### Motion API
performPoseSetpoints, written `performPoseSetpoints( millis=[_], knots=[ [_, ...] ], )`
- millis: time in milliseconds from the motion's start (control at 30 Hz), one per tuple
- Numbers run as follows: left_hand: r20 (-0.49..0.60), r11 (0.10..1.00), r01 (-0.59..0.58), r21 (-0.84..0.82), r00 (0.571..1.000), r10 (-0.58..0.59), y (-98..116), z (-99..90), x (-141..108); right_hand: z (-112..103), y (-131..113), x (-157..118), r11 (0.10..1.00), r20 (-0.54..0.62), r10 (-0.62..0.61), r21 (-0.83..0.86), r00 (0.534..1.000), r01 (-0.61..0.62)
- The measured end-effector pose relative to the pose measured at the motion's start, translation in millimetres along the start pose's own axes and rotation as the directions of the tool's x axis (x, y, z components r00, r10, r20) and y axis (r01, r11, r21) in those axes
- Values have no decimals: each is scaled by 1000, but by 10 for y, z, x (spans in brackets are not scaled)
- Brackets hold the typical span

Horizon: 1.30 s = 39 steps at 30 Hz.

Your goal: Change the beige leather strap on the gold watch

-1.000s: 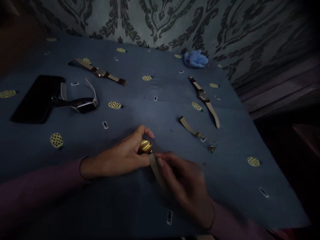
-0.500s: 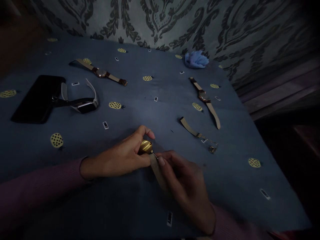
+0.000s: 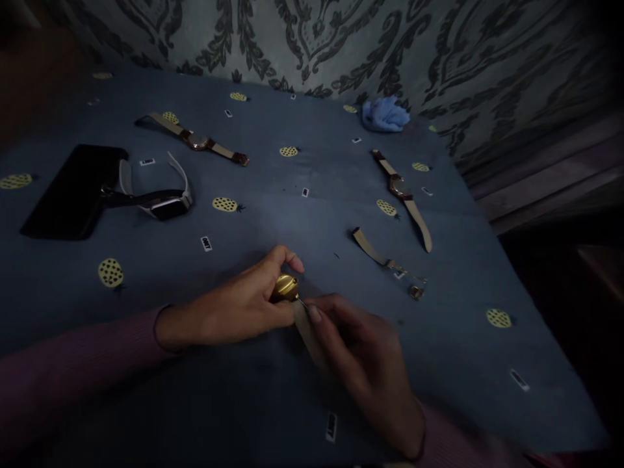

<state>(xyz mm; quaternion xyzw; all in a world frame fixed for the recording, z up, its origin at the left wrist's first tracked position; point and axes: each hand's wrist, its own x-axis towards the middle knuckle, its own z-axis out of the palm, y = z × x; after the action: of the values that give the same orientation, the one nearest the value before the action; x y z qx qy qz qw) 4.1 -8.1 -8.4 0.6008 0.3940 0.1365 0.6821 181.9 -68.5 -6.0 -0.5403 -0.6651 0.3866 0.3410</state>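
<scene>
A gold watch case [image 3: 285, 286] is held between the thumb and fingers of my left hand [image 3: 238, 302]. One strap piece [image 3: 308, 335] extends from the case down toward the front, partly hidden by my right hand [image 3: 368, 361]. My right thumb and forefinger pinch a thin metal tool [image 3: 303, 303], its tip touching the edge of the case by the strap end. To the right of my hands lies a separate strap piece [image 3: 371, 248] with a metal clasp [image 3: 415, 292] at its lower end.
Two brown-strapped watches lie farther back, one at the left [image 3: 198, 141] and one at the right [image 3: 400, 186]. A black phone [image 3: 75, 192] and a white-strapped smartwatch [image 3: 169, 207] are at the left. A crumpled blue cloth [image 3: 385, 114] sits near the wall.
The view has shifted very slightly. Both hands keep the same hold on the watch case and the tool, with hardly any movement.
</scene>
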Motion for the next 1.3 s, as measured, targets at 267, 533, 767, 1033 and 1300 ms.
performPoseSetpoints(
  millis=[267, 533, 767, 1033, 1300],
  knots=[
    [20, 999, 25, -25, 999, -25, -17, -8, -7, -34, 39, -11, 994, 10, -98, -52, 995, 99],
    [38, 998, 48, -40, 998, -46, 32, -13, -26, -32, 64, 9, 981, 35, -154, -112, 987, 157],
    [41, 997, 68, -22, 997, -67, 51, -18, -31, -53, 81, 23, 955, 25, -272, -118, 962, 273],
    [60, 997, 80, 10, 995, -80, 92, -37, -38, -53, 104, 27, 932, 9, -342, -126, 940, 340],
    [115, 996, 90, 20, 989, -92, 104, -71, -4, -36, 133, 19, 922, 13, -362, -144, 932, 360]
  ],
)
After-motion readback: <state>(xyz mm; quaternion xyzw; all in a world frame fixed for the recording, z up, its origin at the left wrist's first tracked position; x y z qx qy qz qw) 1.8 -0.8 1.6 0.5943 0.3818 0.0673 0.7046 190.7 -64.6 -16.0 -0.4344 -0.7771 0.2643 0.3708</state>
